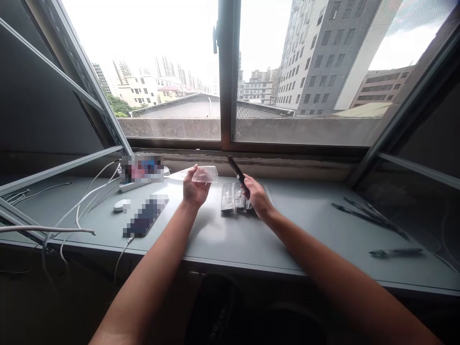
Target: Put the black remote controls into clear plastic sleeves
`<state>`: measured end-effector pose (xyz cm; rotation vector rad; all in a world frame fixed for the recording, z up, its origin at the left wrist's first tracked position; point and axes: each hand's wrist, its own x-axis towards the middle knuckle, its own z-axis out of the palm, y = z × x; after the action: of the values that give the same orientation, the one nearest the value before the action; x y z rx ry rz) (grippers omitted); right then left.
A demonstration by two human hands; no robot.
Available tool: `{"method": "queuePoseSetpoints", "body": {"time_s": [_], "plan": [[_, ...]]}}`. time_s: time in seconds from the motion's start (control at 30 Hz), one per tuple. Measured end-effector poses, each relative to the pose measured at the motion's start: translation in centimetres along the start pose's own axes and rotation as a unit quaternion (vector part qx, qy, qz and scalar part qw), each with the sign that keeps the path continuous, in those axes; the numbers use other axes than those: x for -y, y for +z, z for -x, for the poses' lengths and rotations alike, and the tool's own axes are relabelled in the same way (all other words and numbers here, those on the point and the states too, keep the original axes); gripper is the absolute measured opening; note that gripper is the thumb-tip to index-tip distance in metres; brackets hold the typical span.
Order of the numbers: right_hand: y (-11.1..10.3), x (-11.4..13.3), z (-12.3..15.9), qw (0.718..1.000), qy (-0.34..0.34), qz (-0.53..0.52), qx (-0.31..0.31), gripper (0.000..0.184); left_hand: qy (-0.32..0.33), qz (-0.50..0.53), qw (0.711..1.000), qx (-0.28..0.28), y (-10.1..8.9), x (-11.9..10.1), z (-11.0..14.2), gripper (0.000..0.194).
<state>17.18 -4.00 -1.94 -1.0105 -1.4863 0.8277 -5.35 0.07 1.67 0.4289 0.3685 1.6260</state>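
My left hand (196, 188) is closed around a clear plastic box (205, 174), raised above the grey table. To its right, my right hand (257, 196) grips a slim black stick-like object (236, 168), tilted with its far end up and to the left; its exact kind is not clear. Under and beside the right hand lie several clear plastic-wrapped packets (227, 198) in a row, partly covered by that hand.
On the table's left lie a phone (147, 218) with a white cable (122, 251), a small white rounded case (120, 206) and a white power strip (134, 184). Dark pens (395, 252) are at the right. Metal frame bars (373, 143) rise at both sides before a window.
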Motion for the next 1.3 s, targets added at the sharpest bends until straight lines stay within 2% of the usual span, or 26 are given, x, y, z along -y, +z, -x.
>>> {"method": "queuePoseSetpoints", "body": {"time_s": [0.03, 0.13, 0.3, 0.4, 0.57, 0.7, 0.77, 0.93, 1.07, 1.17, 1.23, 1.3], "plan": [[-0.1, 0.1, -0.2, 0.996, 0.045, -0.072, -0.017, 0.059, -0.005, -0.003, 1.000, -0.001, 0.0, 0.1, 0.0, 0.012], [-0.2, 0.9, -0.1, 0.972, 0.093, -0.215, -0.026, 0.034, -0.019, -0.015, 1.000, 0.000, -0.1, 0.4, 0.0, 0.014], [-0.3, 2.4, 0.7, 0.922, 0.174, -0.345, 0.014, 0.030, -0.031, -0.029, 0.999, 0.009, -0.3, 0.7, -0.1, 0.020], [-0.2, 2.9, 0.9, 0.899, 0.194, -0.390, 0.053, 0.028, -0.032, -0.038, 0.999, 0.004, -0.5, 0.7, -0.2, 0.023], [-0.3, 2.7, 0.8, 0.873, 0.217, -0.426, 0.098, 0.020, -0.016, -0.043, 0.999, -0.010, -0.7, 0.8, -0.5, 0.025], [-0.5, 2.3, 0.6, 0.862, 0.230, -0.435, 0.122, 0.038, -0.007, -0.050, 0.999, -0.021, -0.9, 1.1, -0.8, 0.027], [-0.6, 2.2, 0.6, 0.862, 0.235, -0.433, 0.118, 0.039, -0.005, -0.062, 0.998, -0.020, -1.1, 1.2, -1.0, 0.028], [-0.5, 2.6, 0.8, 0.853, 0.223, -0.462, 0.093, 0.027, -0.011, -0.081, 0.996, -0.021, -1.4, 1.7, -1.4, 0.028], [-0.5, 2.9, 0.9, 0.866, 0.239, -0.433, 0.069, 0.014, -0.016, -0.080, 0.996, -0.025, -1.5, 1.9, -1.7, 0.028], [-0.6, 2.8, 1.0, 0.859, 0.251, -0.436, 0.094, 0.015, -0.020, -0.085, 0.996, -0.018, -1.6, 2.1, -1.8, 0.028], [-0.7, 2.7, 0.9, 0.849, 0.249, -0.450, 0.122, 0.008, -0.021, -0.092, 0.995, -0.012, -1.7, 2.2, -1.9, 0.027], [-0.7, 2.6, 0.9, 0.841, 0.246, -0.463, 0.137, 0.020, -0.021, -0.098, 0.995, -0.011, -1.8, 2.4, -2.0, 0.027]]}}
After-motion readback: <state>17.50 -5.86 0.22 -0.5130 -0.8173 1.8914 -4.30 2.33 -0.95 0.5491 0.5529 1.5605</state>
